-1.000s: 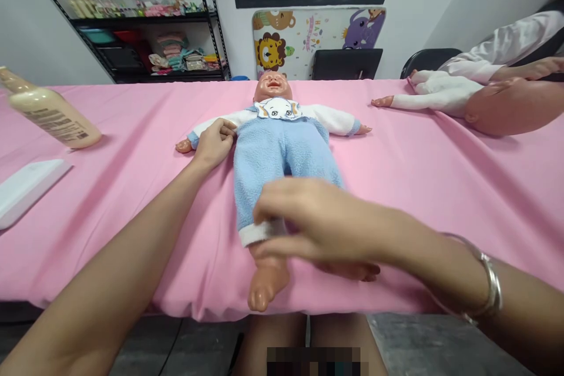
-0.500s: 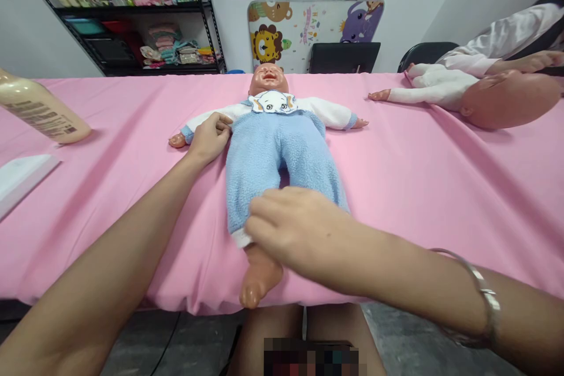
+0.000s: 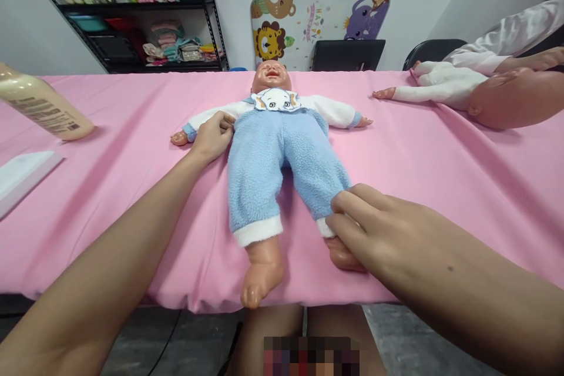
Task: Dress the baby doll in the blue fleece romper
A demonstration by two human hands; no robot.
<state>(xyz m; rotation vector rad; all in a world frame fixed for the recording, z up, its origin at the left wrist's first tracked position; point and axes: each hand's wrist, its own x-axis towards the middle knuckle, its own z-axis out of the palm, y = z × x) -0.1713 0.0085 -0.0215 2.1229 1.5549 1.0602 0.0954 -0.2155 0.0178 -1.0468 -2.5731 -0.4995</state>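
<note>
A baby doll (image 3: 272, 77) lies on its back, arms spread, wearing a white top with an elephant-face collar (image 3: 277, 100) and fuzzy blue trousers (image 3: 255, 170) with white cuffs. My left hand (image 3: 215, 134) is closed at the doll's side, its fingertips on the edge of the trousers near the waist, under the doll's outstretched arm. Lower down, my right hand (image 3: 363, 223) has its fingers curled onto the trouser leg on the right, just above the cuff; the fingertips are partly hidden. Both bare doll feet stick out of the cuffs.
A pink cloth (image 3: 423, 200) covers the table. On the left are a lotion bottle (image 3: 48, 108) and a white flat box (image 3: 26, 176). At the right, another doll (image 3: 511, 100) lies beside a co-worker's white sleeve (image 3: 524, 29). Black shelves (image 3: 136, 9) stand behind.
My right hand has moved right, from the doll's leg on the left to the one on the right. The left cuff now shows fully. My left hand stays at the waist.
</note>
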